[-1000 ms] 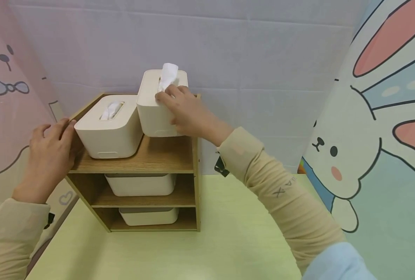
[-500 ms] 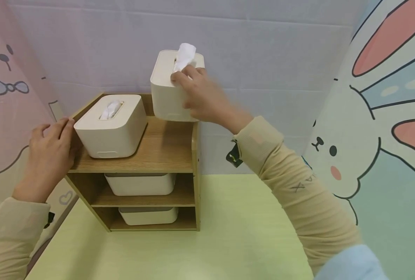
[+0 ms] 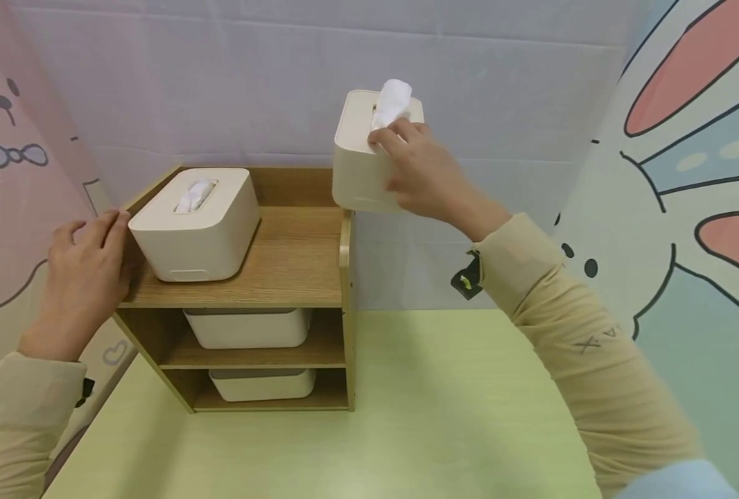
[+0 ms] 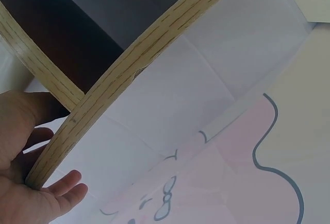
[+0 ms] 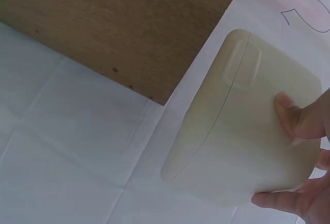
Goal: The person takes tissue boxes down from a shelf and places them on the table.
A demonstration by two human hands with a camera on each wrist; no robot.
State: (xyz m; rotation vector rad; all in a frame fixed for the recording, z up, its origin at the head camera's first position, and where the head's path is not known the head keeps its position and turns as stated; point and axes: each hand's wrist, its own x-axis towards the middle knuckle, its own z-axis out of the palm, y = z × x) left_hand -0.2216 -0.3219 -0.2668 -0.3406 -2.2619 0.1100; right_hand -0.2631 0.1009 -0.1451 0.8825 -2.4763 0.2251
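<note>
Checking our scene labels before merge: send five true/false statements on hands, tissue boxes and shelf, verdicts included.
1. The right grip holds up a tissue box. True.
2. The other tissue box stands on the top level of the wooden shelf. True.
3. Nobody is touching the wooden shelf. False: the left grip holds its left side.
4. White tissue sticks up from the box in the right grip. True.
5. The two lower levels hold books. False: each holds a cream container.
</note>
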